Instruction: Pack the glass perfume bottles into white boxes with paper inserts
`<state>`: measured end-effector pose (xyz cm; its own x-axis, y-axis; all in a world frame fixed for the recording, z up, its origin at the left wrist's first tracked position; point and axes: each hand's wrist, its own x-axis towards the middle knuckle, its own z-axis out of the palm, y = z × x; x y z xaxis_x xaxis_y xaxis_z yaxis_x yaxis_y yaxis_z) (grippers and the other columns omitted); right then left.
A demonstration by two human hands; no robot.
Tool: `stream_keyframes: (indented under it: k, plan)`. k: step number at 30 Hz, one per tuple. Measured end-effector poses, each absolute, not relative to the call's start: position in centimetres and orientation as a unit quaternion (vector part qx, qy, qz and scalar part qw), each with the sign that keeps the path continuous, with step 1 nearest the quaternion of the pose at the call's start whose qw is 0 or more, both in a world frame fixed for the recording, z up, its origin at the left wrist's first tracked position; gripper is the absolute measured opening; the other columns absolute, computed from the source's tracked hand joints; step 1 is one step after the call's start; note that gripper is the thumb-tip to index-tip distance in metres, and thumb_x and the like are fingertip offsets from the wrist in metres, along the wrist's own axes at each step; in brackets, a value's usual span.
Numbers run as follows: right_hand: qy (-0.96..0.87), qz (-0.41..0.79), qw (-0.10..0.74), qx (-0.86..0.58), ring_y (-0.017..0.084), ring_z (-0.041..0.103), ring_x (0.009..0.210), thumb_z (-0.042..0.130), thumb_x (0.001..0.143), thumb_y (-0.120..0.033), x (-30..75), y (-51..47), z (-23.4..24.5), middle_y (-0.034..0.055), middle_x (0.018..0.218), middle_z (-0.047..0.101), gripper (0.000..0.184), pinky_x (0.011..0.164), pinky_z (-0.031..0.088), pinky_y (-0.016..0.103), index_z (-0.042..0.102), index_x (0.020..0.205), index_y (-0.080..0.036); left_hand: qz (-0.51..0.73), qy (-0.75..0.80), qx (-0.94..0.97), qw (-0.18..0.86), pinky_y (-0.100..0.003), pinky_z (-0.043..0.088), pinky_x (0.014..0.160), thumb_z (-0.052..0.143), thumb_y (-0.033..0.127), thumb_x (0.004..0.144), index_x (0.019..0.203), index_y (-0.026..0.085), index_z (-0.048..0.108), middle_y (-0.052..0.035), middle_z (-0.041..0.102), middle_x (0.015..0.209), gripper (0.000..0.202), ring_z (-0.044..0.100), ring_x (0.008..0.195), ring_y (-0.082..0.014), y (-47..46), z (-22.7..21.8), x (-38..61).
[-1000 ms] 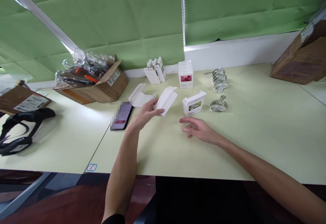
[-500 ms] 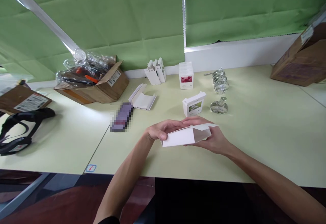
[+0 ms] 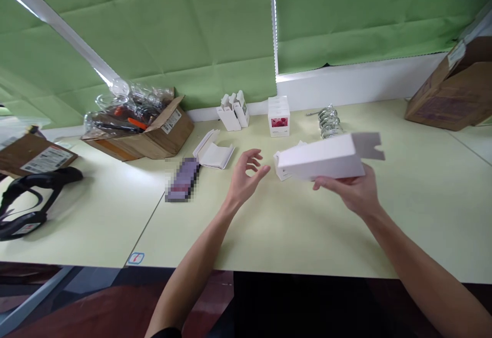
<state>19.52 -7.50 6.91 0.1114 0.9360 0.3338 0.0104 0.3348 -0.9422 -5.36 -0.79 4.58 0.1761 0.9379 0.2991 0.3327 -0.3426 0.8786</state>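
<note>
1. Bench (image 3: 288,240), pale, green blinds (image 3: 154,25) behind.
2. White box (image 3: 323,156), one, above the bench; right hand (image 3: 359,189) clasped around its right end, end flap (image 3: 368,146) sticking out.
3. Left hand (image 3: 248,176): empty, half curled, left of the white box, apart from it.

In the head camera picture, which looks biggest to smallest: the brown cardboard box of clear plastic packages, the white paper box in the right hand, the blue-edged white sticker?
1. Brown cardboard box of clear plastic packages
2. White paper box in the right hand, perhaps looking bigger because it's nearer
3. Blue-edged white sticker
</note>
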Motion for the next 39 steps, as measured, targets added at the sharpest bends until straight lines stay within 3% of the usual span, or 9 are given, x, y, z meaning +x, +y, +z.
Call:
stream_keyframes:
  k: [3, 5, 10, 15, 19, 23, 27, 32, 39]
  plan:
    - [-0.505, 0.359, 0.657, -0.43, 0.026, 0.072, 0.071, 0.089, 0.068, -0.037, 21.1, -6.4, 7.1, 0.0066, 0.088, 0.076, 0.03, 0.054, 0.066, 0.044, 0.074, 0.087, -0.019, 0.424, 0.432, 0.753, 0.256, -0.039, 0.053, 0.099, 0.078, 0.055, 0.078, 0.137, 0.025, 0.047, -0.0124, 0.05, 0.143, 0.073, 0.06, 0.119, -0.0242, -0.1, 4.6, -3.4]
    - [-0.487, 0.347, 0.674, -0.434, 0.026, 0.072, 0.078, 0.089, 0.068, -0.036, 21.8, -5.9, 7.2, 0.0068, 0.092, 0.076, 0.032, 0.054, 0.065, 0.042, 0.074, 0.091, -0.02, 0.38, 0.416, 0.793, 0.231, -0.039, 0.053, 0.102, 0.079, 0.047, 0.079, 0.138, 0.025, 0.047, -0.0125, 0.046, 0.147, 0.07, 0.057, 0.126, -0.026, 0.4, 4.6, -2.2]
    - [-0.447, 0.349, 0.703, -0.429, 0.025, 0.071, 0.083, 0.09, 0.066, -0.038, 22.5, -5.7, 7.8, 0.0053, 0.093, 0.075, 0.036, 0.053, 0.063, 0.038, 0.075, 0.095, -0.023, 0.337, 0.379, 0.851, 0.135, -0.034, 0.057, 0.092, 0.06, 0.026, 0.095, 0.119, 0.021, 0.06, -0.0112, 0.061, 0.131, 0.025, 0.065, 0.116, -0.023, -0.3, 4.0, -0.6]
    - [-0.488, 0.372, 0.672, -0.415, 0.025, 0.07, 0.082, 0.087, 0.07, -0.045, 22.8, -6.3, 7.9, 0.005, 0.091, 0.074, 0.029, 0.056, 0.061, 0.039, 0.074, 0.087, -0.024, 0.265, 0.282, 0.921, 0.049, -0.035, 0.061, 0.084, 0.046, 0.016, 0.097, 0.111, 0.025, 0.064, -0.008, 0.061, 0.139, 0.024, 0.066, 0.116, -0.0234, -2.6, 2.3, -1.4]
    - [-0.564, 0.369, 0.597, -0.436, 0.025, 0.069, 0.073, 0.087, 0.069, -0.043, 22.6, -6.8, 7.6, 0.0033, 0.077, 0.072, 0.025, 0.056, 0.059, 0.038, 0.073, 0.078, -0.025, 0.255, 0.292, 0.921, 0.041, -0.034, 0.062, 0.081, 0.048, 0.016, 0.093, 0.109, 0.028, 0.065, -0.0066, 0.067, 0.129, 0.026, 0.071, 0.102, -0.0208, -2.7, 1.1, -1.9]
    - [-0.643, 0.344, 0.516, -0.449, 0.025, 0.07, 0.08, 0.086, 0.071, -0.042, 22.7, -6.8, 7.7, 0.0044, 0.091, 0.076, 0.029, 0.063, 0.06, 0.037, 0.078, 0.094, -0.026, 0.29, 0.304, 0.907, 0.006, -0.031, 0.061, 0.068, 0.052, 0.017, 0.092, 0.1, 0.024, 0.065, -0.0094, 0.07, 0.114, 0.017, 0.073, 0.083, -0.0193, -2.0, 0.5, -2.3]
    - [-0.665, 0.332, 0.487, -0.457, 0.026, 0.071, 0.084, 0.083, 0.075, -0.045, 23.7, -6.4, 7.5, 0.0053, 0.097, 0.076, 0.039, 0.066, 0.06, 0.038, 0.078, 0.109, -0.027, 0.329, 0.29, 0.899, 0.002, -0.032, 0.062, 0.075, 0.058, 0.025, 0.093, 0.099, 0.022, 0.061, -0.0119, 0.068, 0.123, 0.007, 0.073, 0.1, -0.0219, -1.4, 0.5, -2.8]
    - [-0.686, 0.36, 0.454, -0.441, 0.024, 0.071, 0.083, 0.084, 0.075, -0.041, 24.4, -6.3, 7.3, 0.0045, 0.102, 0.076, 0.031, 0.065, 0.06, 0.036, 0.079, 0.102, -0.027, 0.355, 0.29, 0.888, 0.044, -0.032, 0.062, 0.082, 0.058, 0.02, 0.091, 0.116, 0.023, 0.057, -0.0127, 0.067, 0.128, 0.025, 0.071, 0.109, -0.0223, -1.2, 0.7, -2.8]
    - [-0.702, 0.342, 0.433, -0.451, 0.022, 0.069, 0.073, 0.084, 0.075, -0.041, 24.7, -6.4, 7.8, 0.0025, 0.09, 0.075, 0.031, 0.061, 0.058, 0.035, 0.077, 0.102, -0.028, 0.367, 0.328, 0.863, 0.116, -0.035, 0.06, 0.088, 0.064, 0.018, 0.087, 0.121, 0.023, 0.051, -0.0126, 0.067, 0.129, 0.037, 0.069, 0.117, -0.0233, -1.4, 0.3, -2.6]
